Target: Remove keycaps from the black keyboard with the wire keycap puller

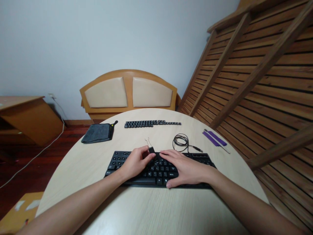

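Note:
A black keyboard [146, 181] lies across the near part of the round table, with bare key sockets at its left end and keycaps in the middle. Between thumb and fingers, my left hand [135, 162] pinches a keycap puller [151, 150], a small black body with two thin wires pointing away from me. It is over the keyboard's upper middle rows. My right hand [182, 166] rests on the keyboard's right half, fingers stretched, thumb at the front edge. Both hands hide some of the keys.
Loose keycaps [139, 124] stand in rows at the table's [156, 212] far side. A coiled black cable [181, 141] lies behind the keyboard. Farther right are purple strips [215, 137] and a thin metal-tipped tool [223, 149]; a dark grey folded cloth [97, 133] lies left.

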`<state>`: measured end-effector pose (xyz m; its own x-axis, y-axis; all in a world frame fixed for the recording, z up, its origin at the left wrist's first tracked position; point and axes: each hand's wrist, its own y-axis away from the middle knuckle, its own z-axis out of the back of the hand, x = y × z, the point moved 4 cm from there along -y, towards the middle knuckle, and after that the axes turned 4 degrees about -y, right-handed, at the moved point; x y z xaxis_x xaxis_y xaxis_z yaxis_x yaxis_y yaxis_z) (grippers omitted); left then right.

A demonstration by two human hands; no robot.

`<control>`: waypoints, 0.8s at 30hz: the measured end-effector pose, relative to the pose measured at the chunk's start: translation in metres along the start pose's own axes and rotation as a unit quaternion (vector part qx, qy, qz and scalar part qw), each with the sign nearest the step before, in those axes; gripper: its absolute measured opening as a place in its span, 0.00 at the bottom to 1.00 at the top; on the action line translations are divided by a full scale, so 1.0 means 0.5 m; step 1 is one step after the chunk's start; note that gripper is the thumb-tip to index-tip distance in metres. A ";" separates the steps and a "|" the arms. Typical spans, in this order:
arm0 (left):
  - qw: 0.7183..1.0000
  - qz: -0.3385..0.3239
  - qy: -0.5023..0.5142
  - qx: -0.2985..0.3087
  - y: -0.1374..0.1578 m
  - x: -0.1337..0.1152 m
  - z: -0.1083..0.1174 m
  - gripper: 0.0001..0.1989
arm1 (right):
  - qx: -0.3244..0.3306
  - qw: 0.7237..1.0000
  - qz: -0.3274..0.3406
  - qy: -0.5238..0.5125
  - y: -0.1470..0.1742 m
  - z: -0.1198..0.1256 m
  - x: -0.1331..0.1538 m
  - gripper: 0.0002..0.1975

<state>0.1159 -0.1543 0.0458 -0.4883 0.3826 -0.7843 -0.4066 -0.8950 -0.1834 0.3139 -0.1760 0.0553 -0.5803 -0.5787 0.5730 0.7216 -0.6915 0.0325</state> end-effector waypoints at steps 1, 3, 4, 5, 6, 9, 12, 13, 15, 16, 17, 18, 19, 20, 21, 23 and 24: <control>1.000 -0.003 0.000 0.000 0.002 -0.005 0.001 0.11 | -0.002 1.000 0.001 -0.005 -0.002 -0.003 0.000 0.52; 1.000 -0.010 0.001 -0.002 0.006 -0.012 0.000 0.11 | -0.006 1.000 0.006 -0.013 -0.006 -0.007 0.001 0.52; 1.000 -0.013 -0.003 -0.003 0.008 -0.015 -0.001 0.11 | -0.011 1.000 0.009 -0.015 -0.009 -0.009 0.003 0.52; 1.000 -0.016 -0.009 -0.005 0.009 -0.017 -0.002 0.12 | -0.017 1.000 0.012 -0.016 -0.011 -0.010 0.004 0.52; 1.000 -0.018 -0.017 -0.009 0.010 -0.017 -0.003 0.12 | -0.024 0.999 0.016 -0.016 -0.013 -0.013 0.006 0.51; 1.000 -0.019 -0.015 -0.019 0.009 -0.016 -0.005 0.14 | -0.037 0.999 0.023 -0.006 -0.018 -0.023 0.012 0.50; 1.000 -0.020 0.007 -0.018 0.007 -0.015 -0.004 0.14 | -0.045 0.999 0.020 0.006 -0.022 -0.033 0.015 0.48; 1.000 -0.020 0.012 -0.017 0.007 -0.014 -0.003 0.13 | -0.047 0.999 0.017 0.009 -0.022 -0.035 0.016 0.48; 0.999 -0.017 0.027 -0.015 0.006 -0.014 -0.002 0.13 | -0.049 0.999 0.012 0.016 -0.024 -0.036 0.018 0.47; 0.999 -0.015 0.037 -0.013 0.005 -0.014 -0.001 0.12 | -0.049 0.999 0.010 0.019 -0.024 -0.036 0.018 0.46; 0.999 -0.012 0.048 -0.009 0.004 -0.014 0.000 0.12 | -0.049 0.999 0.009 0.021 -0.024 -0.036 0.019 0.46; 0.998 -0.009 0.059 -0.004 0.003 -0.014 0.000 0.11 | -0.048 0.999 0.008 0.022 -0.024 -0.035 0.020 0.45; 0.998 -0.006 0.068 -0.001 0.002 -0.014 -0.001 0.11 | -0.048 0.999 0.008 0.021 -0.024 -0.035 0.021 0.45; 0.997 -0.004 0.075 0.002 0.002 -0.013 -0.001 0.11 | -0.048 0.999 0.007 0.020 -0.024 -0.034 0.022 0.44; 0.997 -0.003 0.081 0.005 0.001 -0.013 -0.001 0.10 | -0.048 0.999 0.006 0.019 -0.023 -0.034 0.022 0.44; 0.996 -0.001 0.088 0.008 0.001 -0.012 -0.002 0.10 | -0.050 0.999 0.003 0.017 -0.022 -0.033 0.023 0.44; 0.996 0.001 0.089 0.009 0.001 -0.012 -0.002 0.10 | -0.050 0.999 0.002 0.016 -0.022 -0.032 0.023 0.44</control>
<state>0.1193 -0.1572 0.0497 -0.3453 0.3327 -0.8776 -0.4207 -0.8907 -0.1722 0.2931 -0.1820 0.0483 -0.5907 -0.5942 0.5459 0.6838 -0.7278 -0.0523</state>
